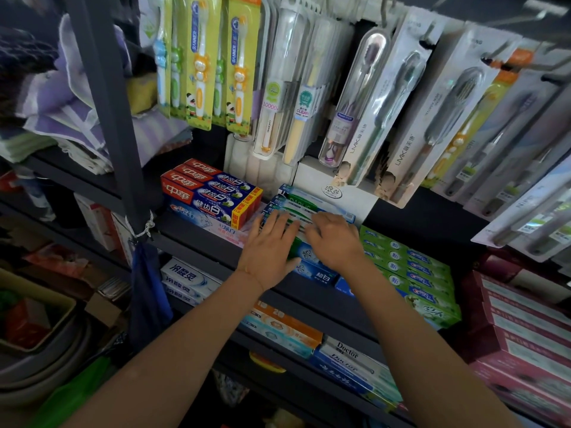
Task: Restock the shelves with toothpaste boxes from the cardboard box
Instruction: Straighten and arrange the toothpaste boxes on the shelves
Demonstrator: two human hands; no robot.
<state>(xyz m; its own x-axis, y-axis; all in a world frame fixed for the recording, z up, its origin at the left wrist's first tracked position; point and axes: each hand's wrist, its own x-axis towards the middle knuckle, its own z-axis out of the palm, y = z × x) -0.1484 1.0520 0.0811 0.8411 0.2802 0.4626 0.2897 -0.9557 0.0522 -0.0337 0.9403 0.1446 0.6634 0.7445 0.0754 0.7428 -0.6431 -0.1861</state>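
Both hands sit on the stack of teal/white toothpaste boxes [304, 208] at frame centre, middle shelf [197, 234]. Left hand [269, 245]: fingers straight and spread, palm pressing flat on the stack's near-left part. Right hand [332, 239]: fingers bent down over the boxes' top toward the left; whether it actually pinches one or just pushes, can't tell. The hands lie close, side by side, fingertips nearly meeting over the same boxes.

Key relation: the stack lies directly under and just beyond the fingers, long axis running left-to-right across the frame, slightly tilted, roughly parallel to the shelf front. Neither hand is clearly nearer; both touch. Prob. the step is squaring the boxes in / pushing them back, so the push goes up-frame toward the white carton [336, 189] behind.

Counts, approx.: teal stack shows about 4 box edges, rest hidden by the hands. Red/blue boxes [213, 189] to the left: 3 on top, w/ a pale blue box under. Green boxes [408, 267] to the right: approx. 5 visible. Blue boxes [315, 273] lie below the hands at the shelf front, number unclear.

Cardboard box: not identifiable in view. Toothbrush packs [309, 81] hang across the top.
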